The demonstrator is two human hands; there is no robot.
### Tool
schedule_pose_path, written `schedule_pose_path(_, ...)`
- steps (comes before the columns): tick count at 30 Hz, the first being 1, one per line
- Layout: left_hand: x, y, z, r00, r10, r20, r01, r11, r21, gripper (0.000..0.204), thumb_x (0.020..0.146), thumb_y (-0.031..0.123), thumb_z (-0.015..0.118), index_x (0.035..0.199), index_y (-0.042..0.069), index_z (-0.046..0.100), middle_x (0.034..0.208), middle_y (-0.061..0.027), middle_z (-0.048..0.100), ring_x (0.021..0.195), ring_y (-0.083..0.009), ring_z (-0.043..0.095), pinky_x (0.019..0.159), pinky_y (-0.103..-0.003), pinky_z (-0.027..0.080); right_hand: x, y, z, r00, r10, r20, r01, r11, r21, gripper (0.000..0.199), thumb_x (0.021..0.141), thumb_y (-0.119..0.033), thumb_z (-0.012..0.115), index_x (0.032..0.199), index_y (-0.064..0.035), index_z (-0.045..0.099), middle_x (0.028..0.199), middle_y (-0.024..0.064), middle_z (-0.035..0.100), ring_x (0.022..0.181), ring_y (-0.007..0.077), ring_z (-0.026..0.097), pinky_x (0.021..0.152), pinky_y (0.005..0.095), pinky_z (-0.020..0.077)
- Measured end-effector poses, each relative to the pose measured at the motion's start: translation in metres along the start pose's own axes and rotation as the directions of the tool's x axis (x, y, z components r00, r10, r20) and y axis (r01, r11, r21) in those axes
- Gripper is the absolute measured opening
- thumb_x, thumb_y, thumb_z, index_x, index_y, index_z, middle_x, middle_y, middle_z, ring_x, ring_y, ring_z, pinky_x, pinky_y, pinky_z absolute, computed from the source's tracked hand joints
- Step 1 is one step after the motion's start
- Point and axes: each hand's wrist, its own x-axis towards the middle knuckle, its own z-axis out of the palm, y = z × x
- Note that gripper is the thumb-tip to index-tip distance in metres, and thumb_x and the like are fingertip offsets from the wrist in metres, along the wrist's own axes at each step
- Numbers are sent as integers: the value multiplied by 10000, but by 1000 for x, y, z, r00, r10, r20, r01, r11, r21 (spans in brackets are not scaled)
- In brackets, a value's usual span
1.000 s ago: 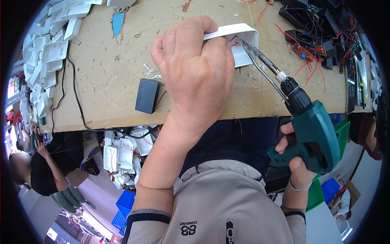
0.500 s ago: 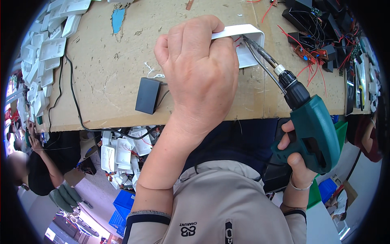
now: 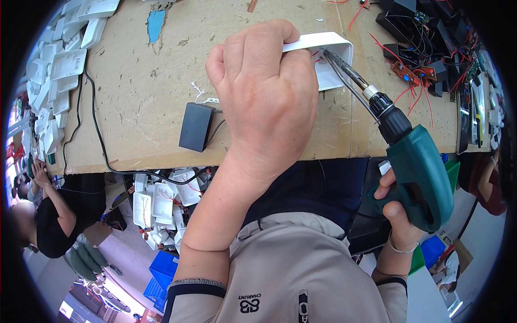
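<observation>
Left grip (image 3: 266, 99) clamps a white casing (image 3: 335, 75), right grip (image 3: 397, 215) a green soldering gun (image 3: 421, 161).

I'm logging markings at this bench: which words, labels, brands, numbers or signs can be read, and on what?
Beige shirt: a dark emblem with lettering, upside down in view; legible, but I won't copy its wording.
Green soldering gun: no readable text.
White plastic shell: none visible.
Black box: none visible.
Circuit boards: any markings are too small to read.
</observation>
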Motion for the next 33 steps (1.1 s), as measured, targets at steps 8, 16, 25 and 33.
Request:
schedule_pose_path(8, 0, -1, 1, 1000, 6, -10, -6, 1000, -2, 53, 648, 35, 639, 698, 24, 628, 859, -53, 552, 791, -198, 486, 718, -315, 343, 3, 3, -7, 981, -173, 88, 178, 982, -56, 715, 602, -181, 803, 1146, 70, 413, 934, 152, 601, 754, 154, 595, 669, 249, 490)
schedule_pose_path(16, 0, -1, 2, 999, 24, -29, -25, 999, -24, 56, 639, 24, 641, 691, 13, 622, 851, -67, 552, 776, -209, 495, 697, -315, 362, 3, 2, -4, 990, -130, 58, 133, 990, -51, 687, 605, -196, 802, 1125, 61, 433, 925, 140, 604, 752, 151, 598, 651, 250, 501)
schedule_pose_path(25, 0, -1, 3, 999, 20, -40, -21, 999, -29, 51, 636, 19, 636, 683, 7, 618, 843, -72, 553, 774, -215, 500, 700, -319, 374, 0, -3, -1, 995, -68, 76, 72, 996, -59, 602, 622, -204, 789, 1115, 13, 517, 994, 120, 600, 772, 143, 590, 635, 235, 493)
schedule_pose_path(33, 0, -1, 4, 998, 24, -54, -26, 999, -32, 46, 638, 18, 633, 680, 3, 621, 832, -75, 553, 765, -221, 502, 692, -321, 377, -2, 0, 4, 997, -73, 30, 75, 997, -38, 657, 637, -286, 777, 1136, 34, 492, 970, 136, 592, 718, 142, 579, 623, 247, 479)
